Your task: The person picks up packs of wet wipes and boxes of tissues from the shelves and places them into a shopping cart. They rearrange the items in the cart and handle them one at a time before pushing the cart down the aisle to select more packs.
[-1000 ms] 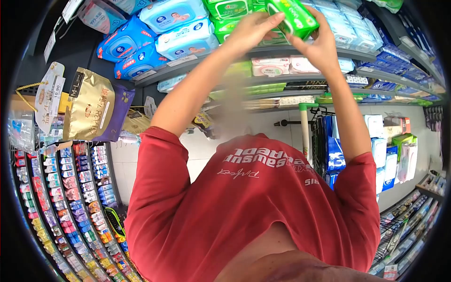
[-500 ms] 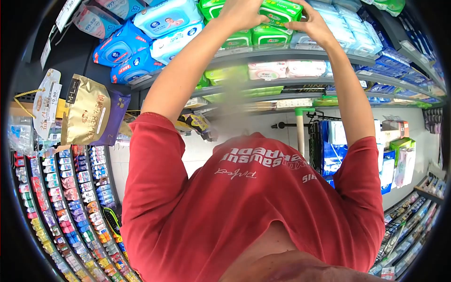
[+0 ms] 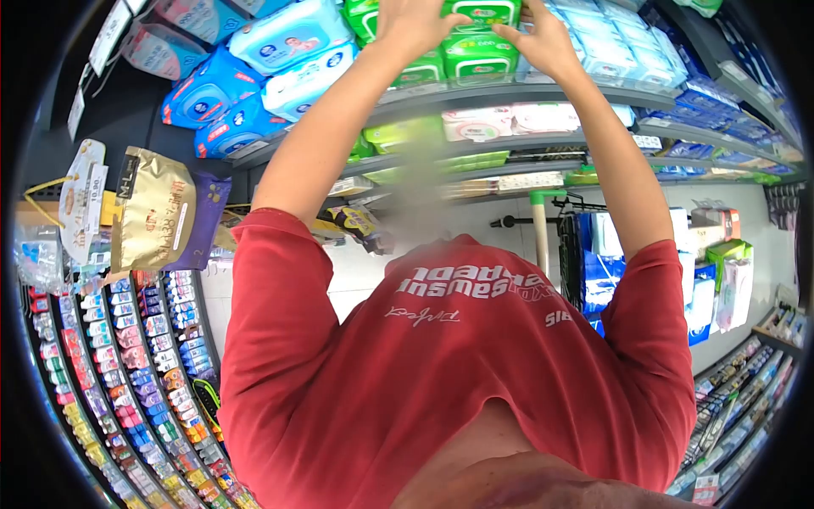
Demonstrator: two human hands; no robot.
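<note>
At the top edge, my left hand (image 3: 415, 25) reaches onto the shelf of green packs, its thumb stretched right against the upper green pack (image 3: 482, 13). Its other fingertips are cut off by the frame. My right hand (image 3: 547, 41) is at that pack's right side, thumb low and fingers higher, so the pack sits between both hands. Directly below lies another green pack (image 3: 480, 56). Blue and white wipe packs (image 3: 288, 36) are left of my left hand, and pale blue packs (image 3: 606, 47) are right of my right hand.
Below the green packs runs the shelf edge (image 3: 415, 103), with pink and white packs (image 3: 479, 125) underneath. A gold pouch (image 3: 154, 212) hangs at the left above curved rows of small products (image 3: 127, 356). Blue packages (image 3: 598, 271) hang at the right beside a pale post (image 3: 541, 233).
Both hands sit slightly further left in the frame. The green packs and shelf have also shifted a little left in the view, while both hands remain at the upper green pack.
</note>
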